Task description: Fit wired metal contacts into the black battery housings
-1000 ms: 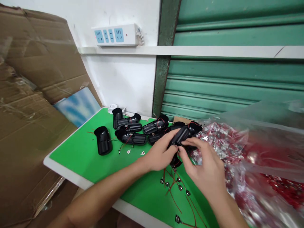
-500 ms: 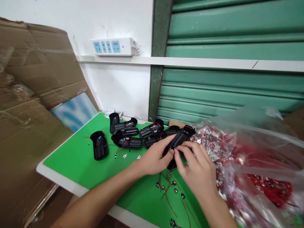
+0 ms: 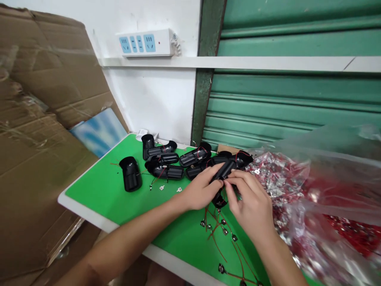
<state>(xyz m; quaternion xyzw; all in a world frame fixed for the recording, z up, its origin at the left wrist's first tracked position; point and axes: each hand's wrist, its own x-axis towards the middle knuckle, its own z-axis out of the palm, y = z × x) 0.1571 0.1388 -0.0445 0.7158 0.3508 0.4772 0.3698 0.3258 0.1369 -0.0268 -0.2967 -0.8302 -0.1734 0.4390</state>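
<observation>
My left hand is closed around a black plastic housing, tilted above the green table top. Against the near side of that housing, my right hand pinches with thumb and forefinger; whatever lies between the fingertips is too small to make out. Just below the hands, another dark curved part partly shows. Small metal contacts on brown wires lie scattered in front. Behind my left hand rest several similar black housings with thin red wires, and one stands apart, a black housing at the left.
The green table top has a white edge. Clear plastic bags of red and silver parts crowd the right side. Two small metal tabs lie mid-table. Cardboard stands at left; a power strip sits on the wall rail.
The camera view has shifted, so the scene sits slightly higher and further right. Both hands stay at the same housing, with only a slight change in finger position.
</observation>
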